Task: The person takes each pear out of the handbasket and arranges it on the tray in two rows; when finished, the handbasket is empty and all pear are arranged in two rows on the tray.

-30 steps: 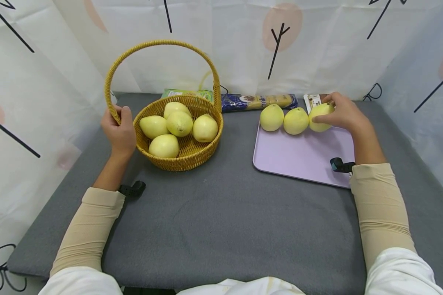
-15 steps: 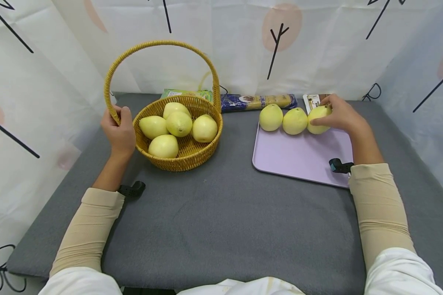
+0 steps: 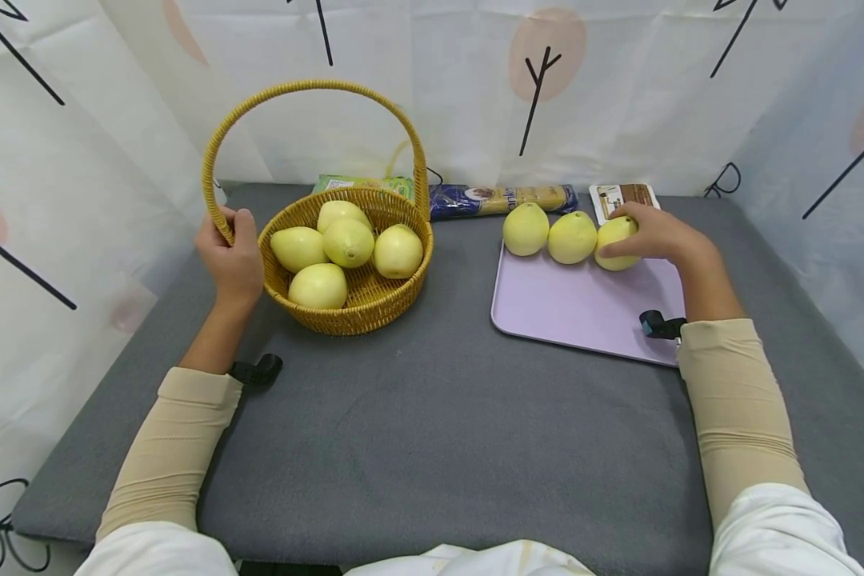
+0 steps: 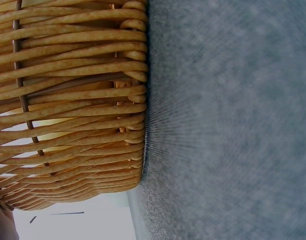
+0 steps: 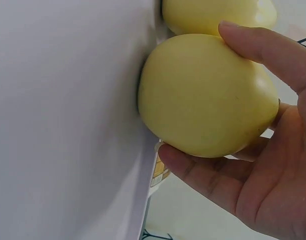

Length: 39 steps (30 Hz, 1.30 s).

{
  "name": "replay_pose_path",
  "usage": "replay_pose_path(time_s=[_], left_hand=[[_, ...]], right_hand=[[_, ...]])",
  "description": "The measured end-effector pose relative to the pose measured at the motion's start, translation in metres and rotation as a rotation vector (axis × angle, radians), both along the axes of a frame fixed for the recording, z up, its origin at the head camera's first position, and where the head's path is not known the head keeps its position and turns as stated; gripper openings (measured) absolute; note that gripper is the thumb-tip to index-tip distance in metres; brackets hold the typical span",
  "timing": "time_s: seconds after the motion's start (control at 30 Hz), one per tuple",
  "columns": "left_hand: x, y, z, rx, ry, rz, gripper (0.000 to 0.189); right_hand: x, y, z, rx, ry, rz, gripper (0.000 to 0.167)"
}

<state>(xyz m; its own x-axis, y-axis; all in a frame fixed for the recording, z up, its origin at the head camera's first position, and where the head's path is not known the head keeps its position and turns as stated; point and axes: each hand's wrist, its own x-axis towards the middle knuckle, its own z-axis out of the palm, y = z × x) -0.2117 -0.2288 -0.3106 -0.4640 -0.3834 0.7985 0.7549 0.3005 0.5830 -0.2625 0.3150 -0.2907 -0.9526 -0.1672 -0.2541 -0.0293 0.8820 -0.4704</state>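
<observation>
On the left, my left hand (image 3: 232,254) grips the lower left part of the arched handle (image 3: 212,152) of a golden wicker basket (image 3: 342,322). Several pale yellow pears, such as this front pear (image 3: 318,286), lie inside. The basket's woven side (image 4: 68,110) fills much of the left wrist view. On the right, a lilac tray (image 3: 583,308) carries a row of three pears along its far edge. My right hand (image 3: 658,234) holds the rightmost pear (image 5: 203,95), thumb on one side and fingers on the other. The middle pear (image 3: 572,238) sits right beside it, then the left pear (image 3: 526,230).
A blue and yellow long packet (image 3: 504,200) lies behind the tray, against the printed curtain (image 3: 468,96). A brown and white packet (image 3: 622,196) is at the tray's far edge. Behind the basket lies a green packet (image 3: 367,183). Grey cloth (image 3: 432,432) covers the table.
My right hand and the rightmost pear have shifted slightly toward me, baring more of the brown and white packet. My left hand keeps its grip on the basket handle.
</observation>
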Motion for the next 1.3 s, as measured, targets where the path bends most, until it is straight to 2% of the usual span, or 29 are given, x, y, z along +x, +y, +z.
replay_pose_path(time_s=[0.17, 0.3, 0.4, 0.57, 0.73, 1.07, 1.3], left_hand=[[-0.01, -0.009, -0.01, -0.001, -0.009, 0.018, 0.031], [-0.009, -0.008, -0.008, -0.008, -0.011, 0.022, 0.03], [-0.002, -0.001, -0.001, -0.013, -0.005, 0.008, 0.028], [0.0, 0.001, 0.001, -0.005, -0.002, -0.003, 0.027], [0.001, 0.002, 0.002, 0.007, 0.005, -0.012, 0.029], [-0.007, -0.004, -0.004, -0.006, 0.013, -0.001, 0.03], [-0.009, -0.004, -0.006, -0.01, 0.019, 0.0, 0.031]], right_hand=[[-0.002, -0.002, -0.001, 0.001, -0.011, 0.016, 0.079], [0.0, -0.004, 0.001, -0.002, 0.003, 0.013, 0.078], [0.002, -0.007, 0.004, -0.01, 0.041, 0.009, 0.077], [0.005, -0.013, 0.008, -0.024, 0.124, 0.05, 0.071], [0.007, -0.02, 0.013, -0.039, 0.166, 0.096, 0.063], [0.018, -0.042, 0.03, -0.122, 0.272, 0.139, 0.055], [0.023, -0.063, 0.032, -0.156, 0.382, 0.208, 0.044]])
